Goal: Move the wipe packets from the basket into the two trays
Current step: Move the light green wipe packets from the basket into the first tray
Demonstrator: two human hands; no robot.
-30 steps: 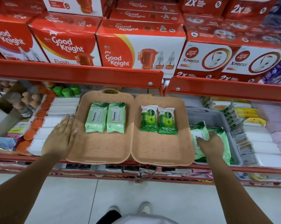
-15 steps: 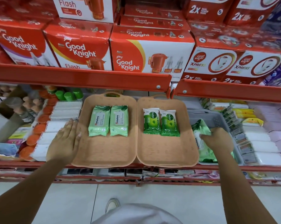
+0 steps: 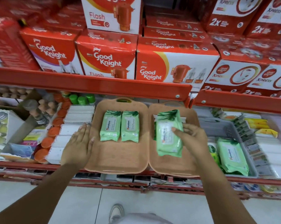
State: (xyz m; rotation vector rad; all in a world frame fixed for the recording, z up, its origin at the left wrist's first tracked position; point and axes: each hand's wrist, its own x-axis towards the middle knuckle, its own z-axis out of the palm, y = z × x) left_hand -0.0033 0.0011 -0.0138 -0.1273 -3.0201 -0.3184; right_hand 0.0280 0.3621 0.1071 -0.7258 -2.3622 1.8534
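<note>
**Shop shelf, packet held over right tray**

Red metal store shelving fills your view, grey tile floor below, Good Knight boxes stacked on the upper shelf.

Your right hand pinches a pale green wipe packet by its right edge, thumb on top, fingers behind. Packet's long axis runs away from you, darker leaf-print end at the far side, face up and slightly tilted. It sits above the right tray and covers whatever lies at that tray's far end.

Your left hand lies flat and open, fingers spread, against the left tray's outer left rim, gripping nothing.

Left tray holds two green packets side by side, touching, long axes pointing away from you, in the far half. Near halves of both trays are bare. Trays touch along their inner edges; near rims reach the shelf's front lip.

Grey basket sits just right of the right tray, with a pale green packet and a darker green one inside. White boxes and orange caps crowd the left.
</note>
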